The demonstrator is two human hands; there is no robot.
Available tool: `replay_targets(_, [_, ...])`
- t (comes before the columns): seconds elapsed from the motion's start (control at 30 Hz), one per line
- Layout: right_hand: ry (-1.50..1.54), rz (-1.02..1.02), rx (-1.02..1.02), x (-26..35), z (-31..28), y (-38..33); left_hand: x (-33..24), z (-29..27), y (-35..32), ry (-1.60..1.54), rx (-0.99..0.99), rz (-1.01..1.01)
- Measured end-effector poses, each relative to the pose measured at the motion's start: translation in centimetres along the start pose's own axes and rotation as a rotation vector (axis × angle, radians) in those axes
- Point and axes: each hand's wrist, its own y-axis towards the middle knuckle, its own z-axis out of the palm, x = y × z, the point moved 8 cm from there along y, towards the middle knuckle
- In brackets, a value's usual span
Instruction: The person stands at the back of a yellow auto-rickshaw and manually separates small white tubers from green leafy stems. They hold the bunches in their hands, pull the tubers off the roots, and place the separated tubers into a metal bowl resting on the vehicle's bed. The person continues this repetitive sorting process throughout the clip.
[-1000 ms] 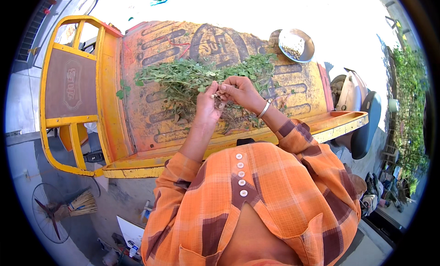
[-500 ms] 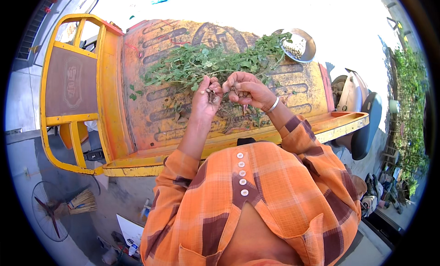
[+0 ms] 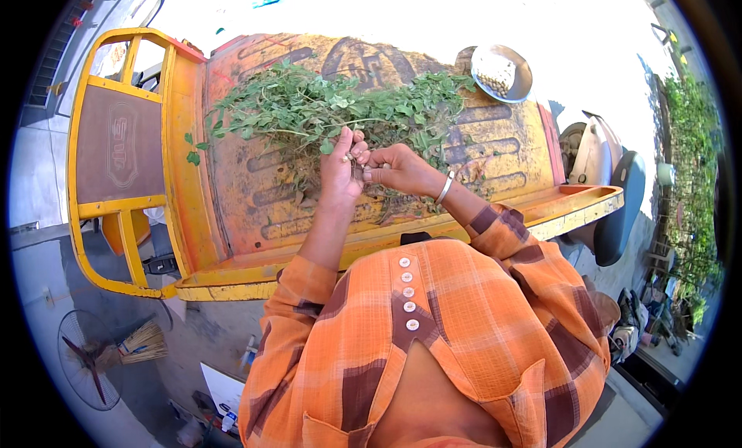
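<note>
Over a worn orange-yellow cart bed, my left hand (image 3: 340, 174) is closed around the root end of a peanut plant (image 3: 332, 112), whose leafy stems spread away from me across the bed. Small pale pods and thin roots show between its fingers. My right hand (image 3: 406, 172) meets it from the right, with thumb and fingers pinched on the pods; exactly how many they hold is hidden. Further right, a metal bowl (image 3: 523, 81) contains several light-brown peanuts (image 3: 493, 83).
The cart bed (image 3: 487, 151) carries soil and leaf scraps. A yellow rail frame (image 3: 76, 170) with a brown panel stands at its left, and a low yellow side wall (image 3: 232, 288) runs before me. A fan (image 3: 86, 359) and straw broom (image 3: 144, 342) are at lower left.
My right hand has moved left and slightly down, from beside the left hand to touching the pods there. The green foliage has shifted left.
</note>
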Motion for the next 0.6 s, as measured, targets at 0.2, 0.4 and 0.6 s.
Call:
replay_targets(0.2, [0.348,-0.115,0.074,3.7,-1.9,-1.3,-1.6,-0.9,1.0,-0.341,0.133,-0.174])
replay_targets(0.4, [0.979,-0.346,-0.295,5.4,-13.0,-5.7,-2.9,-0.9,1.0,-0.547,0.147,-0.153])
replay_targets(0.6, [0.864,0.086,-0.502,-2.4,-14.7,-7.8,-3.9,-1.5,1.1,-0.645,0.129,-0.110])
